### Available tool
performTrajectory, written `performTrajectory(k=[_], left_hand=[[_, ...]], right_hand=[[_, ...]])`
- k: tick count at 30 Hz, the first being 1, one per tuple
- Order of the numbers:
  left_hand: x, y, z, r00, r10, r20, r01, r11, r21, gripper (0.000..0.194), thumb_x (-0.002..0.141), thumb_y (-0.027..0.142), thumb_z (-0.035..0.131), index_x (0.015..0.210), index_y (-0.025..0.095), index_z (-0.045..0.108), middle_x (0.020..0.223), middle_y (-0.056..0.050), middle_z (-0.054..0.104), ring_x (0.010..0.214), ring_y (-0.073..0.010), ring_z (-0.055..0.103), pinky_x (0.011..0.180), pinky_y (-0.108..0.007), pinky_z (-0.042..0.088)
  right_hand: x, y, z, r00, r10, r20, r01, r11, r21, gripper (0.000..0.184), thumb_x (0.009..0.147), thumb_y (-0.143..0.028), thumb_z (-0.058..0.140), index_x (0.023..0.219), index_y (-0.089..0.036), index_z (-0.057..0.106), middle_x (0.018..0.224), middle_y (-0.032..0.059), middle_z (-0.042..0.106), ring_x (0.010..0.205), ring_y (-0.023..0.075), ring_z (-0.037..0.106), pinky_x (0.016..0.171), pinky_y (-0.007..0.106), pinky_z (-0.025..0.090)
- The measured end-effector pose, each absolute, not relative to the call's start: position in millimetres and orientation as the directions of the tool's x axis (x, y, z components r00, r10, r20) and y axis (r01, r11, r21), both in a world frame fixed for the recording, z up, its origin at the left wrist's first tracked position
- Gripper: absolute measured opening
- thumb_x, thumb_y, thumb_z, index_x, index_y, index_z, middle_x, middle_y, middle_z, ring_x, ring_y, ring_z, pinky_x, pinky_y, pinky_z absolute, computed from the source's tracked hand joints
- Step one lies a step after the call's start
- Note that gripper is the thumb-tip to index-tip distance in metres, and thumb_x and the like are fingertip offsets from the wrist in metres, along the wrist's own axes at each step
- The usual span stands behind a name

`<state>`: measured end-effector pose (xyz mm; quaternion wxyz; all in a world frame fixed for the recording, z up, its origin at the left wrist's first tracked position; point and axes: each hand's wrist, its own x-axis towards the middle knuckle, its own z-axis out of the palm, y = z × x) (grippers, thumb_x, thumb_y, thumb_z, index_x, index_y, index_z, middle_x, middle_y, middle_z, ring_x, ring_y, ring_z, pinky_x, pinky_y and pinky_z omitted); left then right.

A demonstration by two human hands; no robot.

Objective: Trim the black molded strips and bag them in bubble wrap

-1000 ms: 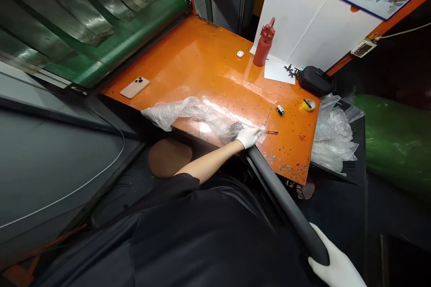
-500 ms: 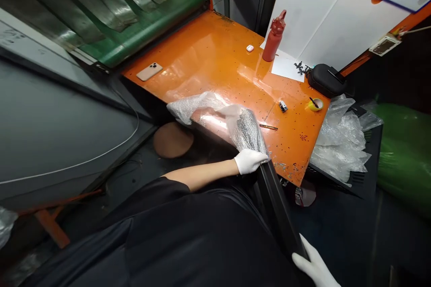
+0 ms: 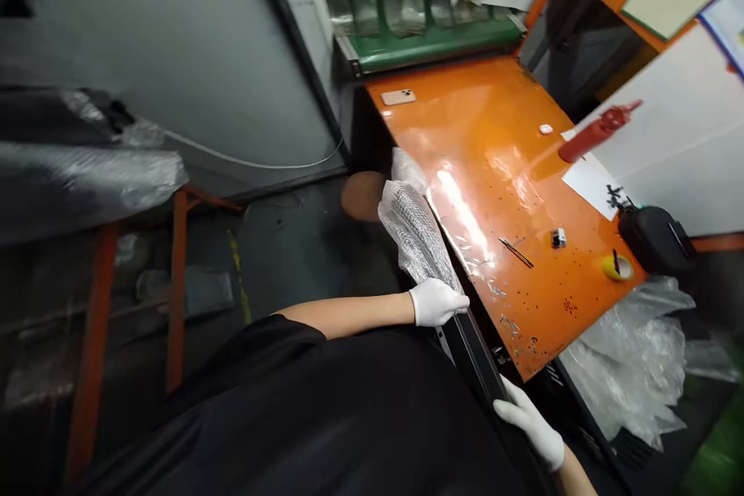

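Fingers of the right hand (image 3: pixel 526 412) clamp the lower length of a long dark bar (image 3: pixel 472 342), slanted alongside the tabletop's near edge. Farther up, the left hand (image 3: pixel 437 302) is closed on bubble wrap (image 3: pixel 421 231) around the bar's upper part. That wrap has just swung off the tabletop (image 3: pixel 494 147), so the covered end now seems carried by the hands alone. Below the right edge, a black crate (image 3: pixel 633 449) holds crumpled clear plastic (image 3: pixel 633 364). Near the far right corner, a black case (image 3: pixel 654 236) looks shut; beyond, the red bottle's (image 3: pixel 593 136) contents are hidden.
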<state>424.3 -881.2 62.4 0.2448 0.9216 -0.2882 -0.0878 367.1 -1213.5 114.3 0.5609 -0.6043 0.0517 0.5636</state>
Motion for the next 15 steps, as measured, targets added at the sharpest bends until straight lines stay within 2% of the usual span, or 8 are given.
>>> performTrajectory(k=[3, 5, 7, 10, 13, 15], left_hand=[[386.0, -840.1, 49.5, 0.947, -0.315, -0.061, -0.235, -0.811, 0.537, 0.022, 0.104, 0.026, 0.052, 0.115, 0.026, 0.072, 0.100, -0.004, 0.080, 0.091, -0.0203, 0.076, 0.074, -0.027, 0.051], [354.9, -811.7, 37.7, 0.987, -0.046, -0.152, 0.046, -0.835, 0.549, 0.031, 0.109, 0.032, 0.044, 0.124, 0.026, 0.071, 0.108, -0.006, 0.080, 0.096, -0.0227, 0.077, 0.079, -0.029, 0.053], [321.8, -788.8, 23.3, 0.950, 0.130, -0.282, 0.272, -0.789, 0.551, 0.037, 0.112, 0.038, 0.038, 0.131, 0.027, 0.067, 0.112, -0.008, 0.080, 0.097, -0.0258, 0.078, 0.081, -0.032, 0.055], [275.0, -773.0, -1.9, 0.882, 0.160, -0.443, 0.416, -0.706, 0.573, 0.039, 0.110, 0.037, 0.038, 0.141, 0.028, 0.062, 0.114, -0.012, 0.080, 0.099, -0.0305, 0.078, 0.084, -0.037, 0.056], [240.9, -774.5, -26.7, 0.847, 0.168, -0.504, 0.477, -0.659, 0.582, 0.056, 0.106, 0.026, 0.042, 0.162, 0.028, 0.043, 0.115, -0.016, 0.079, 0.099, -0.0324, 0.079, 0.085, -0.040, 0.057], [228.4, -775.6, -40.3, 0.840, 0.205, -0.503, 0.506, -0.631, 0.588, 0.069, 0.102, 0.019, 0.044, 0.169, 0.027, 0.031, 0.116, -0.017, 0.079, 0.099, -0.0325, 0.079, 0.085, -0.040, 0.057]], right_hand=[[392.7, -1173.1, 117.6, 0.309, 0.526, -0.792, -0.617, -0.523, -0.588, 0.061, 0.085, -0.054, 0.077, 0.142, -0.032, 0.069, 0.142, 0.0055, 0.069, 0.141, 0.0368, 0.058, 0.121, 0.045, 0.043], [405.6, -1141.5, 117.2, 0.210, 0.515, -0.831, -0.610, -0.595, -0.523, 0.064, 0.086, -0.054, 0.077, 0.144, -0.028, 0.066, 0.139, 0.0084, 0.071, 0.134, 0.0361, 0.063, 0.117, 0.046, 0.046], [413.8, -1112.8, 114.1, 0.064, 0.506, -0.860, -0.608, -0.664, -0.435, 0.065, 0.088, -0.056, 0.075, 0.145, -0.026, 0.065, 0.133, 0.0103, 0.073, 0.123, 0.0349, 0.069, 0.112, 0.049, 0.051], [419.9, -1084.2, 107.5, -0.022, 0.450, -0.893, -0.492, -0.783, -0.382, 0.067, 0.086, -0.058, 0.076, 0.142, -0.022, 0.066, 0.130, 0.0115, 0.074, 0.116, 0.0327, 0.071, 0.110, 0.050, 0.053], [421.1, -1071.5, 107.7, 0.072, 0.401, -0.913, -0.336, -0.852, -0.400, 0.072, 0.084, -0.059, 0.079, 0.143, -0.021, 0.064, 0.135, 0.0113, 0.072, 0.122, 0.0320, 0.069, 0.113, 0.047, 0.051], [416.5, -1067.7, 114.2, 0.118, 0.384, -0.916, -0.283, -0.871, -0.402, 0.074, 0.086, -0.062, 0.077, 0.145, -0.021, 0.062, 0.135, 0.0115, 0.073, 0.123, 0.0326, 0.069, 0.112, 0.048, 0.051]])
